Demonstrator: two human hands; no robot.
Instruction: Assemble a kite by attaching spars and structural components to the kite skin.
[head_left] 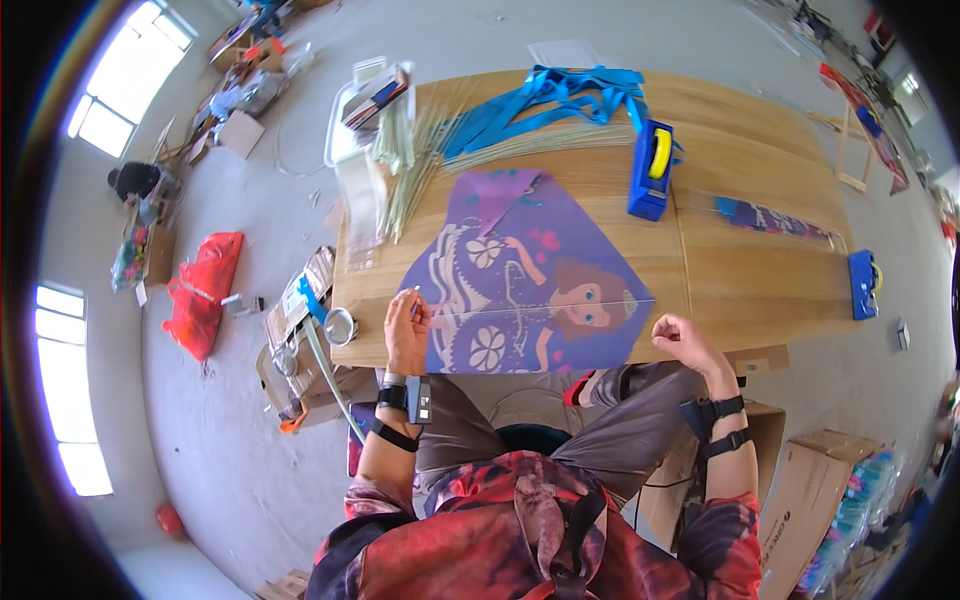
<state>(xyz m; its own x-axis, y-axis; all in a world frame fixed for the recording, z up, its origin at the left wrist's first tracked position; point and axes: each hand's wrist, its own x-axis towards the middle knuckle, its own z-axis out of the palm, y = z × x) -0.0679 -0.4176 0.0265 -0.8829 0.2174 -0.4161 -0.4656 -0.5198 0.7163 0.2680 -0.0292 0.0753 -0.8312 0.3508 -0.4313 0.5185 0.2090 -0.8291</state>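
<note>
1. Kite (535,285), head view: flat on desk (755,290), bottom reaching the near edge.
2. Left hand (407,325): grip narrow, pinching small white tip (417,289). Right hand (690,345): curled by kite's right corner; can't tell if holding anything.
3. My take: light, even finger pressure; don't crease kite.
4. Most room: desk right of kite. Tape dispenser (651,175) and sticks (398,205) crowd the far side.

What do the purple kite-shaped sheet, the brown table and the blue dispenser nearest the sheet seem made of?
Purple kite-shaped printed sheet: perhaps matte fabric or plastic film; it lies thin and flat.
Broad brown tabletop: wood or wood-look laminate, smooth; grain lines show.
Blue boxy dispenser with yellow ring: probably hard plastic, smooth; uniform colour and crisp edges suggest it.
</note>
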